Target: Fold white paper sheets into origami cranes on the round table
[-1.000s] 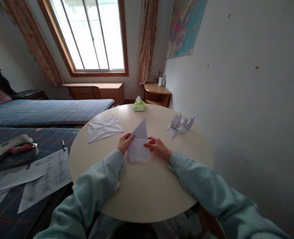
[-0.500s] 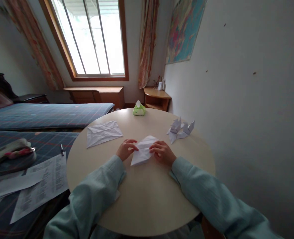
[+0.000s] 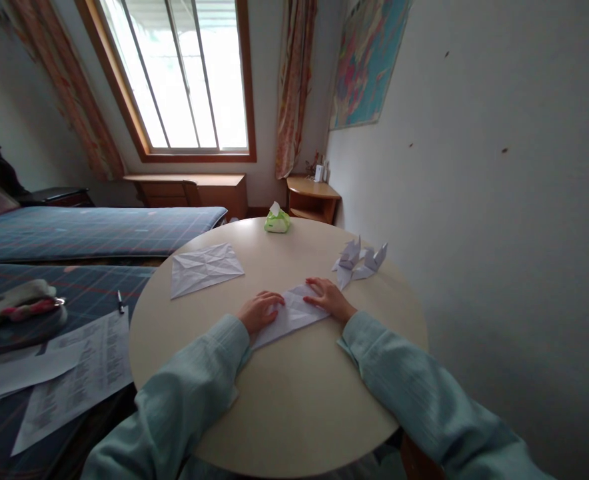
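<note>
A creased, folded white paper sheet [image 3: 294, 317] is laid on the round cream surface [image 3: 294, 400], with the left hand [image 3: 263, 311] and right hand [image 3: 328, 298] spread loosely upon it, unclenched. Edges are best aligned first, one end steadied while creases are pressed firmly outward.

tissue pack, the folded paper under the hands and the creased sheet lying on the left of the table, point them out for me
Tissue pack [image 3: 277, 225]: head view, front of its green wrapper
Folded paper [image 3: 294, 317]: head view, bare upper face
Creased sheet [image 3: 208, 269]: head view, middle
</note>
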### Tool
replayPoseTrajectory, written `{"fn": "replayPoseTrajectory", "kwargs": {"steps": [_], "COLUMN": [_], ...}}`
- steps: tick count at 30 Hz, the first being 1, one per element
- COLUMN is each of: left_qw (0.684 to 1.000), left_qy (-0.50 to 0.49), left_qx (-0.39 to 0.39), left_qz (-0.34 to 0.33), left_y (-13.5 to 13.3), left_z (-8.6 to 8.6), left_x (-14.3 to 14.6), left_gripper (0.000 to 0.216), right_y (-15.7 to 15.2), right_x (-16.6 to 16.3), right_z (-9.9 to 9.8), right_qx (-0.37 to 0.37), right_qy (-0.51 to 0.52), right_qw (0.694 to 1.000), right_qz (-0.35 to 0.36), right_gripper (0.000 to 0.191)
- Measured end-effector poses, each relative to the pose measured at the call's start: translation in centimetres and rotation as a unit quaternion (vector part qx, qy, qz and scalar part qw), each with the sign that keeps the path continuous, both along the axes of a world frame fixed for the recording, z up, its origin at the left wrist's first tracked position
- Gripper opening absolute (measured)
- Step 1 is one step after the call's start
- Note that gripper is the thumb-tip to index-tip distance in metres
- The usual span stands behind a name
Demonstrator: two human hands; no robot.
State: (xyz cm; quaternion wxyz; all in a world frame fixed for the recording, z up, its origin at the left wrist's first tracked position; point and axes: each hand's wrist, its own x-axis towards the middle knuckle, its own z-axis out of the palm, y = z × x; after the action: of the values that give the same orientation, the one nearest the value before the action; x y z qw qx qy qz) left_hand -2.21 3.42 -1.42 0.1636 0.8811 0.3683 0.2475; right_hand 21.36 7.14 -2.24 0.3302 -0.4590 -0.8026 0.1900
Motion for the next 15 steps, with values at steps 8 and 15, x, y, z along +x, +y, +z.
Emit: {"fn": "replayPoseTrajectory", "kwargs": {"steps": [8,15], "left_qw": [0.997,0.997], "left_qy": [0.068,0.067], "left_qx": [0.038,0.037], "left_qz": [-0.01,0.02], "left_y": [-0.1,-0.4], "left_z": [0.0,0.1], "left_x": [0.1,0.3], "left_gripper": [0.034,0.032], "right_y": [-0.5,-1.9], "right_x": [-0.7,-1.7], "right_z": [0.4,1.2], "right_qx": [-0.136,-0.099], "right_qy": [0.143,0.079], "right_qw": [0.979,0.992], "right_qz": [-0.045,-0.022], "right_gripper": [0.083,0.067]}}
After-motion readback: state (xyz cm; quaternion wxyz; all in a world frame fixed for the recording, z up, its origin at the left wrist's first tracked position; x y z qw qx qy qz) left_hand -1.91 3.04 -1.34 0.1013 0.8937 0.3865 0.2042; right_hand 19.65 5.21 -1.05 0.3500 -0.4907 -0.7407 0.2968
